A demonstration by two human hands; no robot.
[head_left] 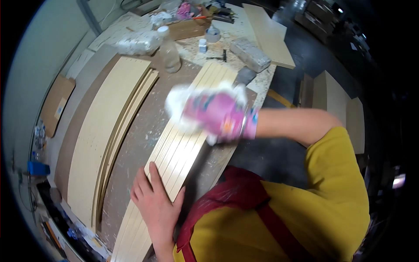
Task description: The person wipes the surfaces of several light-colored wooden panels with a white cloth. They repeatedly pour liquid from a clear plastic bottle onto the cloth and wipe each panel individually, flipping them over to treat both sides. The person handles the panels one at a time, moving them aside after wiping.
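Left hand (153, 201) flat, fingers spread open on slats (179, 148); gloved right hand (220, 114) fingers gripping white rag (179, 102) against slats on counter (144, 126).

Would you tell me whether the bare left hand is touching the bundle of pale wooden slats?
Touching. The head view shows the left hand lying flat on the near end of the wooden slats, fingers spread across their top with no gap.

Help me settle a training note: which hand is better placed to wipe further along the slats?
Probably the right hand: gloved, it presses the white cloth onto the slats. The bare left hand lies flat, steadying their near end.
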